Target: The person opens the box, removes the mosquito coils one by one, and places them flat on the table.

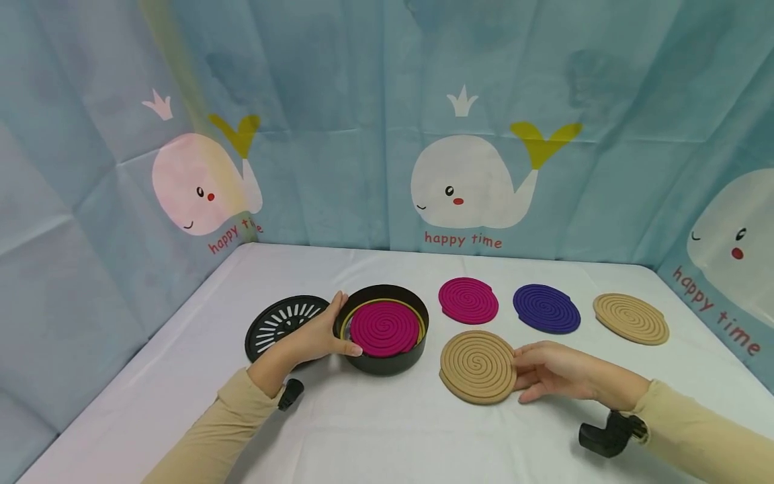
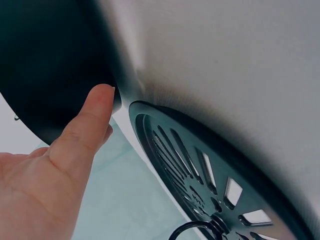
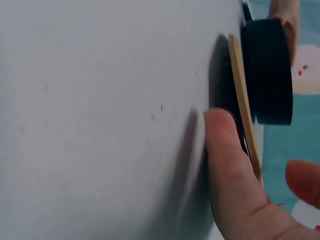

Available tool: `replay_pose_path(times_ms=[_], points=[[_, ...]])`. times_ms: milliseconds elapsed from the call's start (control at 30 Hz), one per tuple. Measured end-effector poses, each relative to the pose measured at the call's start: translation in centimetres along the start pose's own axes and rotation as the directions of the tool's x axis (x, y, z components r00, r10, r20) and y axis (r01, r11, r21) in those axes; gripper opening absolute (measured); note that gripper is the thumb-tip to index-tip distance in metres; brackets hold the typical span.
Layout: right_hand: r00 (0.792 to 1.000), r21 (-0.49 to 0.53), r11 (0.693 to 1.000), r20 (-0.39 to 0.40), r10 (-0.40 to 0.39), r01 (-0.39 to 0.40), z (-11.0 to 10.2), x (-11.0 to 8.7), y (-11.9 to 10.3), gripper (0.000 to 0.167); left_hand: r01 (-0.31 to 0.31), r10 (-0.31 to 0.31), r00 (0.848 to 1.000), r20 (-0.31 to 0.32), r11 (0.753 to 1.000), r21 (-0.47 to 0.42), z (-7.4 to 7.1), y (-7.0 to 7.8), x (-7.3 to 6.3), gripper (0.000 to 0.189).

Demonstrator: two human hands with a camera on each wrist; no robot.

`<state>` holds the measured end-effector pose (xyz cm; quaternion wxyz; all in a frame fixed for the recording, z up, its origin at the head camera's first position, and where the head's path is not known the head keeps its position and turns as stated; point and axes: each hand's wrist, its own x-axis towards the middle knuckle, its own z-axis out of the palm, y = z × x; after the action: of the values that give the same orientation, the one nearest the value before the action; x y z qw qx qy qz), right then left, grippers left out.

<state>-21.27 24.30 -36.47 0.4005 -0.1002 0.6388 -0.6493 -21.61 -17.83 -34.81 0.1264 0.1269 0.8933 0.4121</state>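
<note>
With its thumb at the front and fingers at the back, my left hand (image 1: 320,336) holds the left side of a round black tin (image 1: 387,366). Inside that tin lies a magenta mosquito coil (image 1: 384,328), with a yellow ring showing around it. My right hand (image 1: 559,372) pinches the right edge of a tan mosquito coil (image 1: 478,366), just right of the tin. The right wrist view has this tan coil (image 3: 241,95) edge-on, slightly tilted above its shadow. A slotted black lid (image 2: 165,165) with a wire ring lies beside the tin, partly behind my left hand in the head view.
Behind my right hand lie another magenta coil (image 1: 468,300), a purple coil (image 1: 547,308) and a second tan coil (image 1: 631,318) in a row. The white table (image 1: 387,430) ends at a blue curtain (image 1: 338,181) printed with whales, at the back and sides.
</note>
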Motion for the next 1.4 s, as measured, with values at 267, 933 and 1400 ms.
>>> replay_pose_path(times_ms=[267, 933, 1400], points=[[0.996, -0.151, 0.988, 0.080, 0.029, -0.016, -1.4, -1.0, -0.9, 0.033, -0.015, 0.015, 1.000, 0.002, 1.000, 0.001, 0.0, 0.1, 0.2, 0.120], [0.999, -0.134, 0.991, -0.032, 0.020, -0.024, -1.4, -0.2, -3.6, 0.040, 0.008, -0.008, 1.000, -0.002, 1.000, -0.014, 0.0, 0.2, 0.1, 0.120], [0.993, 0.018, 0.995, -0.061, -0.099, 0.100, 3.6, 4.2, -7.6, 0.030, 0.016, -0.016, 1.000, -0.003, 1.000, -0.015, 0.1, 0.0, 0.0, 0.120]])
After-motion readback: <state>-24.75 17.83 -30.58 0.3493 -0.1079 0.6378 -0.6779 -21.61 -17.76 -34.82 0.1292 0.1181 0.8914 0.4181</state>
